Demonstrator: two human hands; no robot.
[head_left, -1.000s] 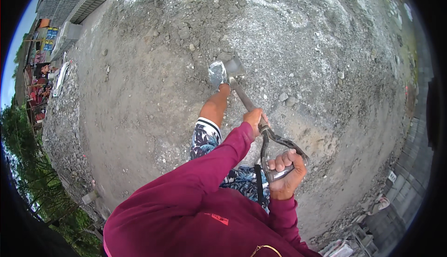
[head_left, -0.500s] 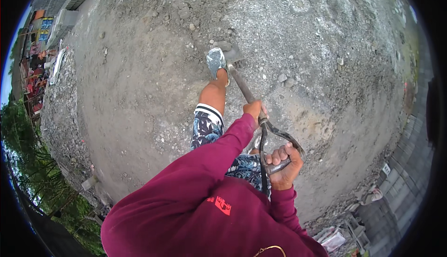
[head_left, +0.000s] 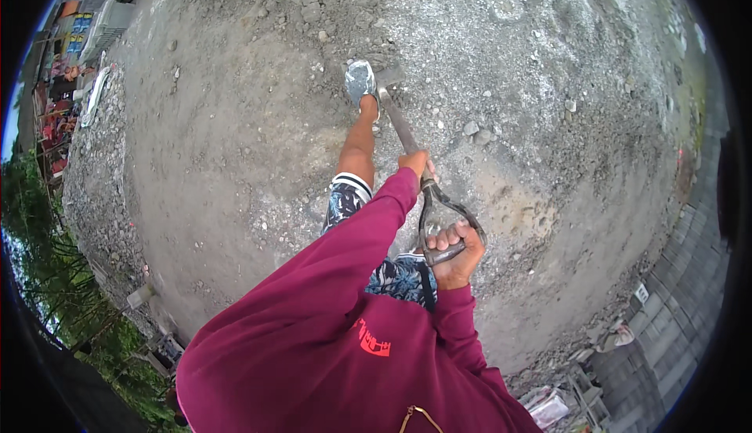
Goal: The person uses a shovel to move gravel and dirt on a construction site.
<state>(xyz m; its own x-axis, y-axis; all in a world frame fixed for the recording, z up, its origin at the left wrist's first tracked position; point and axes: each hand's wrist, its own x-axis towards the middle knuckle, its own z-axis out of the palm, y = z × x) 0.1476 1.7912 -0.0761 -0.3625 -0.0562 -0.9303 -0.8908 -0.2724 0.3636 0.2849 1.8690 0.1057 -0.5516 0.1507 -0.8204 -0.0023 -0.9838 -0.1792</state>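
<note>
A shovel [head_left: 401, 123] slants away from me, its blade against the grey, stony ground [head_left: 235, 143]. My left hand [head_left: 415, 164] is wrapped round the shaft just above the forked part of the handle. The D-shaped grip is clasped by my right hand [head_left: 457, 254], fingers curled over the crossbar. Beside the blade stands my left foot in a dusty grey-white shoe [head_left: 360, 80]. The blade's lower part is hidden in the soil, so how deep it sits I cannot tell.
Loose stones [head_left: 471, 128] lie right of the shaft. Grey paving [head_left: 674, 315] borders the dirt on the right, with rubble and scraps at the lower right. Stacked grey blocks [head_left: 110, 25] stand at the upper left. Green plants [head_left: 47, 253] grow beyond the left edge.
The shovel's handle and both my hands have shifted left and slightly toward the blade. The stone that lay by the shoe and blade is no longer visible there. Both grips are kept.
</note>
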